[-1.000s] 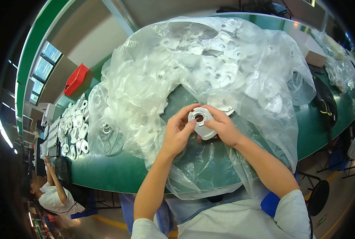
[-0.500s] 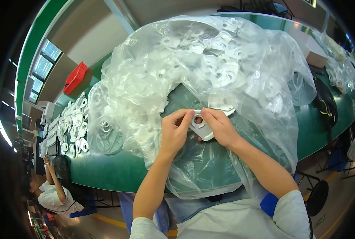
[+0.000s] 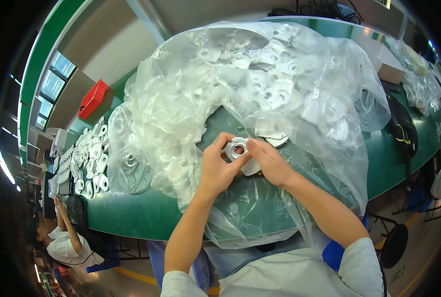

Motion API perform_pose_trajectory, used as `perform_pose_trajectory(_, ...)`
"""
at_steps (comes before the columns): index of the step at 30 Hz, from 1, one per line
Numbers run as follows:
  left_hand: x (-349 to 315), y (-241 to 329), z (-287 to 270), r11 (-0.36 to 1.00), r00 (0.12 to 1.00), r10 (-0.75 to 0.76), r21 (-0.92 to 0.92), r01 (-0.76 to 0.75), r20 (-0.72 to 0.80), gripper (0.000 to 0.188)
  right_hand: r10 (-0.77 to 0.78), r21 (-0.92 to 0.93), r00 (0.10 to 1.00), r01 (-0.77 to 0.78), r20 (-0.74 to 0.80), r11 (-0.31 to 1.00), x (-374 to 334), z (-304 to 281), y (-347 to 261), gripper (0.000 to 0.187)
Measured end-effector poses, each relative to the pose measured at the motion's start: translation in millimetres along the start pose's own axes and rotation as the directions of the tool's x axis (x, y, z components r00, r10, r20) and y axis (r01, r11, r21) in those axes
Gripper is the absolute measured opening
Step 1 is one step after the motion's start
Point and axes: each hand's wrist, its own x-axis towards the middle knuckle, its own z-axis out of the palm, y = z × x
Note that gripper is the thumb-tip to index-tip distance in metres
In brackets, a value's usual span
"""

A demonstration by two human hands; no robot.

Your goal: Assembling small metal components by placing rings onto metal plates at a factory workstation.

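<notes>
The left hand (image 3: 219, 163) and right hand (image 3: 272, 162) both clamp a white plastic part (image 3: 251, 168) above the green table (image 3: 131, 213). Its long axis slants: the flat rounded end points near and rightward, the ring end away and leftward, hole upward. Beyond lie white pieces (image 3: 271, 131).

You can read no lettering or number from where you sit. Toward four o'clock, near the rim of your view, a small green mark (image 3: 400, 272) lies on the floor (image 3: 420, 250), too small for you to make out.
</notes>
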Motion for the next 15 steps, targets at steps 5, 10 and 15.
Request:
perform_pose_trajectory(5,5.0,-14.4,-14.2,0.997,1.000,0.029,-0.070,-0.029,0.007,0.013,0.023,0.021,1.000,-0.023,0.009,1.000,-1.8,6.6,-0.8,0.040)
perform_pose_trajectory(10,7.2,-11.1,-29.2,0.958,0.986,-0.015,-0.280,0.061,0.165,0.021,0.058,0.050,0.998,-0.059,0.029,0.997,2.2,-1.6,0.7,0.048)
perform_pose_trajectory(15,4.9,-9.6,-25.7,0.929,0.979,-0.026,-0.358,0.098,0.202,0.030,0.088,0.149,0.996,-0.082,-0.032,0.985,1.6,-2.0,-7.7,0.034)
